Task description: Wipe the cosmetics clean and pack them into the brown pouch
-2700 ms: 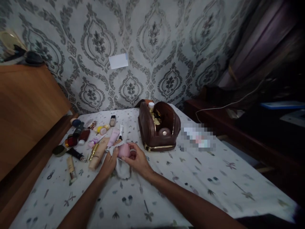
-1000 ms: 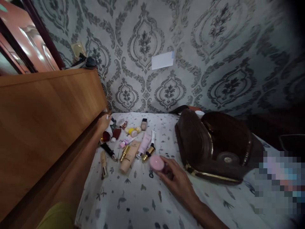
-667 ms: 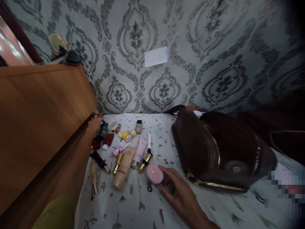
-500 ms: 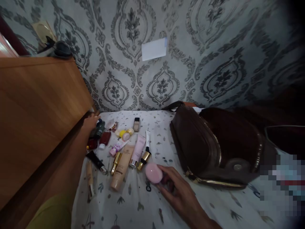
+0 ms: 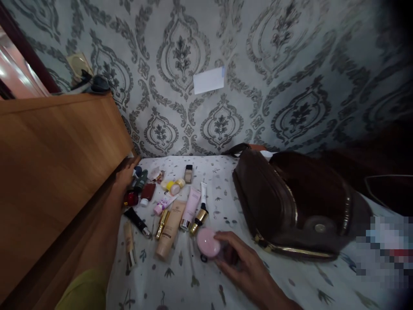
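My right hand [image 5: 243, 262] pinches a round pink cosmetic container [image 5: 208, 243] by its right edge, just above the patterned sheet. At the far left, my left hand [image 5: 125, 175] reaches along the wooden cabinet with its fingers stretched out. Beside those fingers are a dark blue cap [image 5: 137, 171], a dark green bottle [image 5: 141, 181] and a dark red bottle [image 5: 148, 192]. Between my hands lie a beige tube [image 5: 171, 230], a pink tube [image 5: 191, 209], a gold lipstick [image 5: 162, 224], a gold-and-black tube [image 5: 199, 220] and a black tube [image 5: 138, 222].
A brown leather bag [image 5: 267, 202] stands open on the right. The wooden cabinet [image 5: 64, 159] borders the left side, and patterned wallpaper rises behind. A foundation bottle [image 5: 189, 174] and several small yellow and pink pots [image 5: 174, 186] lie toward the back of the sheet [image 5: 180, 288].
The view has shifted slightly, so most things sit a little lower and to the right. My right hand still holds the pink container; my left hand stays by the bottles.
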A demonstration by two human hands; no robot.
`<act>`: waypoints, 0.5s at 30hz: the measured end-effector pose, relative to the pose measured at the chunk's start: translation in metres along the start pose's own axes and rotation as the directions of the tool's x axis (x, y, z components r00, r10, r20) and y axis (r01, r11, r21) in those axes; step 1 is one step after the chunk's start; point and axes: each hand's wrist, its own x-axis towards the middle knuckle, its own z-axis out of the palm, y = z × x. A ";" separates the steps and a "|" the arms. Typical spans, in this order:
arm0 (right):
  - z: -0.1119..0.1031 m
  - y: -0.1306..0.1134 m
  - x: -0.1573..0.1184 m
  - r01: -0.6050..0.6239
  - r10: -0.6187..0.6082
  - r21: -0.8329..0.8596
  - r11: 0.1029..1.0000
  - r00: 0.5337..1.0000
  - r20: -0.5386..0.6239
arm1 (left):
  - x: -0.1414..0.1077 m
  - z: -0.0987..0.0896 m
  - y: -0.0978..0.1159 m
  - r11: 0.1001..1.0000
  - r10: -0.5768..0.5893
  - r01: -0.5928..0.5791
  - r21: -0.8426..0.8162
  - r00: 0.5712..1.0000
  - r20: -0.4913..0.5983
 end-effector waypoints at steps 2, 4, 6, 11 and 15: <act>-0.001 -0.002 0.000 -0.026 0.026 -0.008 1.000 0.999 0.040 | -0.001 0.000 0.003 1.000 0.007 -0.007 -0.019 1.000 -0.008; 0.000 -0.002 -0.002 -0.056 0.059 -0.038 0.998 0.995 0.079 | -0.003 -0.001 0.006 1.000 -0.003 0.002 -0.031 1.000 -0.019; 0.001 -0.001 -0.004 -0.013 0.021 -0.072 0.997 0.994 0.107 | -0.004 -0.003 0.008 0.999 -0.009 0.008 -0.043 1.000 -0.029; 0.008 -0.001 -0.008 0.252 -0.211 -0.162 0.954 0.950 0.232 | -0.010 -0.006 0.014 0.994 -0.027 0.024 -0.102 0.999 -0.028; 0.010 -0.006 -0.006 0.253 -0.221 -0.140 0.957 0.953 0.209 | -0.017 -0.016 0.016 0.966 -0.157 0.136 -0.218 0.984 -0.083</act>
